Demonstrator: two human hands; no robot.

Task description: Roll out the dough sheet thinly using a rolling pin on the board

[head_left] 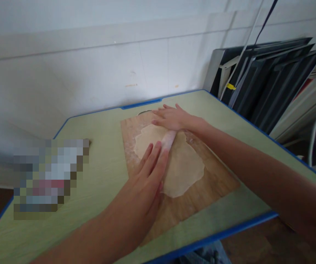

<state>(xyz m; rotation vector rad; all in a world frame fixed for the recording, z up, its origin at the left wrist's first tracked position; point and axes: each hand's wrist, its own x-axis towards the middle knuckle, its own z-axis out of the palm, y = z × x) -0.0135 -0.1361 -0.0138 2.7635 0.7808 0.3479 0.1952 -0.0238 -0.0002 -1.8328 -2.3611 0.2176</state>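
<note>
A short, flour-dusted rolling pin (169, 139) lies across a thin, irregular sheet of dough (184, 168). Under the dough is a wooden board (218, 183) with flour along its left side. My left hand (145, 187) rests flat over the near end of the pin, fingers stretched forward; its thumb is mostly hidden. At the far end, my right hand (171, 117) lies palm down over the pin with its fingers spread. Both hands touch the pin without wrapping round it, and they cover its ends.
The board sits on a pale green table (100, 154) with a blue edge. A blurred-out item (50, 176) lies at the left. Behind rises a white wall (92, 73). Dark flat panels (265, 80) lean beyond the right edge, with a hanging cable (246, 55) near them.
</note>
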